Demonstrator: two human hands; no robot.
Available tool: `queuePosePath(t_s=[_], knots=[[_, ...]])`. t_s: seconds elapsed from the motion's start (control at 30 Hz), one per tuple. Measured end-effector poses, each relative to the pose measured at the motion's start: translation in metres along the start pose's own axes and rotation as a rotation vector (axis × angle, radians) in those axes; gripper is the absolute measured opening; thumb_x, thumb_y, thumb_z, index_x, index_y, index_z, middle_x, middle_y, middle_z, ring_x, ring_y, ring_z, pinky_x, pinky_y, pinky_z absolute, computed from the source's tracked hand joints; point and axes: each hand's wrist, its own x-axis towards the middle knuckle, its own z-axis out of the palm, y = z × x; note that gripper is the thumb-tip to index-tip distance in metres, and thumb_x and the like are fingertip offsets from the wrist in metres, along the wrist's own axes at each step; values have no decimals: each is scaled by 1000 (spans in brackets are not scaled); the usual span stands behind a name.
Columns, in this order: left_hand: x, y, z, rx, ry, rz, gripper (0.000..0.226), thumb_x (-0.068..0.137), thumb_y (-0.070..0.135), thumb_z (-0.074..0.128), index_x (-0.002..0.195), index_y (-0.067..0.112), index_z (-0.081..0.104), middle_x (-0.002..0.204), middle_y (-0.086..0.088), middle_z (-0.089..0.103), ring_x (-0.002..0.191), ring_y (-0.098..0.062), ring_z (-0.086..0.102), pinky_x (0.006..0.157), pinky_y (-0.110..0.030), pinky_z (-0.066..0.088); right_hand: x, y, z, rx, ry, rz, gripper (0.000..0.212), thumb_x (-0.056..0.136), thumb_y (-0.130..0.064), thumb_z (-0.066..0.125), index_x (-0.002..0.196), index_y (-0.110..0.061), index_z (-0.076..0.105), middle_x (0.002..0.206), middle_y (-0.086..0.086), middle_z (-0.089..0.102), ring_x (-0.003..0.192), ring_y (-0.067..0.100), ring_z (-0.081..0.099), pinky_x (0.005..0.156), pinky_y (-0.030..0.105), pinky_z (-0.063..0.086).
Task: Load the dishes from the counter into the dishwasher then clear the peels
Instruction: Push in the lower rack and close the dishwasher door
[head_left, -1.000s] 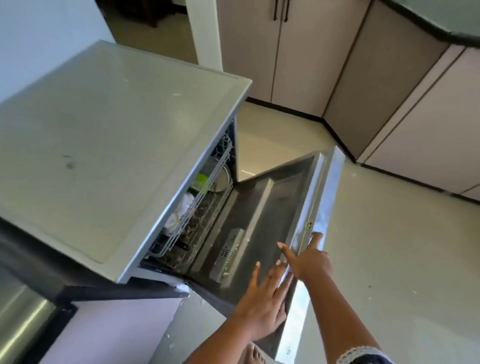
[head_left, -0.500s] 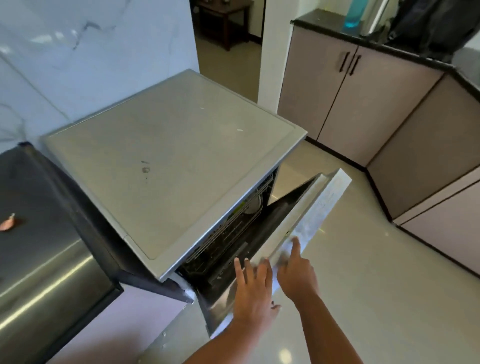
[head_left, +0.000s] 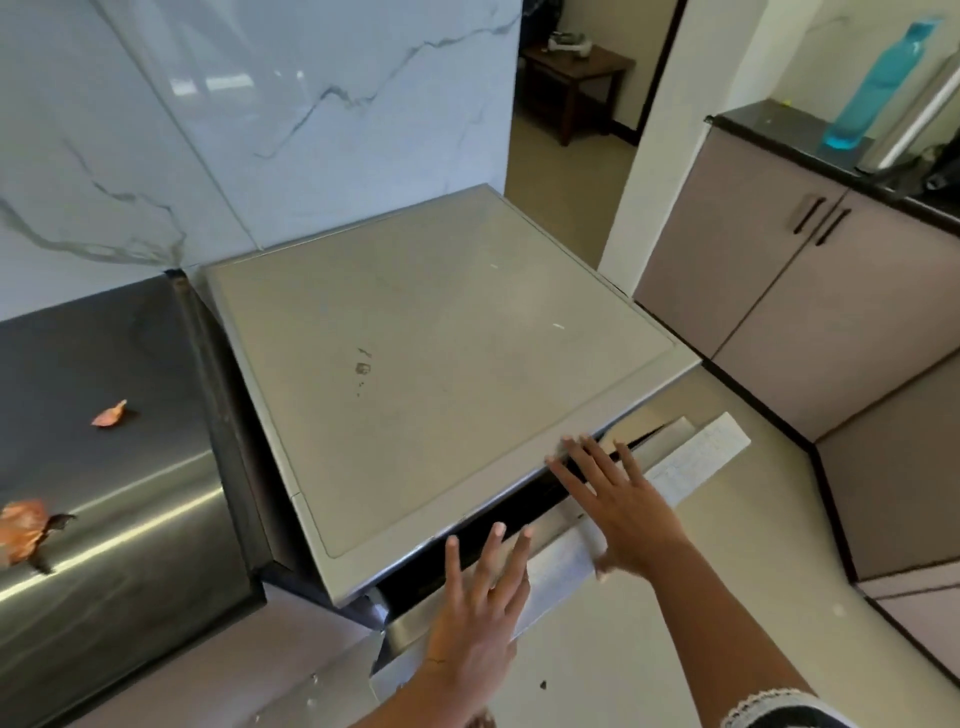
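The grey-topped dishwasher (head_left: 441, 364) stands in the middle of the head view. Its steel door (head_left: 696, 457) is swung almost to vertical, with only a narrow dark gap under the top edge. My left hand (head_left: 478, 618) lies flat on the door's outer face near its lower left part, fingers spread. My right hand (head_left: 618, 504) presses flat on the door's upper edge, fingers spread and reaching the rim of the top. Neither hand holds anything. Orange peels lie on the dark counter: a small peel (head_left: 110, 414) and a larger peel (head_left: 23, 530) at the left edge. No dishes show.
A dark steel counter (head_left: 104, 364) adjoins the dishwasher on the left under a marble wall. Beige cabinets (head_left: 779, 280) with a black top stand at right, bearing a blue bottle (head_left: 872, 83). A doorway with a wooden table (head_left: 576, 78) lies behind. Pale floor (head_left: 675, 649) spreads below.
The door has swung up from wide open to nearly shut, pushed by both hands. The racks inside are now hidden, and my view has lifted to show the counter and peels.
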Motion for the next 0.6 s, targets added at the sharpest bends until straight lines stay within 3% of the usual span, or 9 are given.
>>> queuePosePath(t_s=[0.07, 0.17, 0.3, 0.43, 0.6], knots=[[1, -5, -2, -67, -29, -45, 109, 47, 62, 82, 139, 15, 48, 161, -13, 14, 145, -44, 11, 104, -78, 4, 12, 5, -4, 7, -19, -55, 155, 55, -69, 79, 143, -19, -37, 145, 10, -48, 138, 33, -36, 105, 49, -34], [5, -14, -13, -196, -67, -182, 131, 46, 66, 81, 153, 20, 21, 160, -17, 9, 144, -46, 11, 104, -78, 4, 24, 11, -7, 86, 10, -102, 153, 54, -66, 81, 145, -22, -34, 152, 6, -38, 145, 27, -24, 109, 46, -29], [11, -21, -32, -231, -60, -452, 134, 70, 69, 63, 143, 12, -34, 147, -21, -41, 139, -38, -34, 109, -67, -14, 34, 16, -11, 110, 22, -160, 136, 68, -63, 74, 148, -17, -26, 161, 9, -18, 147, 29, -19, 115, 43, -21], [17, -19, -40, -244, -92, -507, 130, 78, 65, 61, 139, 6, -38, 143, -19, -47, 138, -36, -36, 110, -64, -14, 45, 20, -17, 101, 10, -260, 126, 69, -63, 73, 155, -12, -5, 161, 16, -4, 148, 36, -13, 116, 42, -13], [19, -18, -45, -251, -133, -514, 140, 71, 65, 68, 139, 5, -39, 146, -19, -43, 138, -37, -34, 111, -66, -10, 51, 24, -21, -8, 1, -335, 122, 69, -67, 70, 153, -10, 1, 160, 18, -12, 146, 42, -4, 121, 49, 6]])
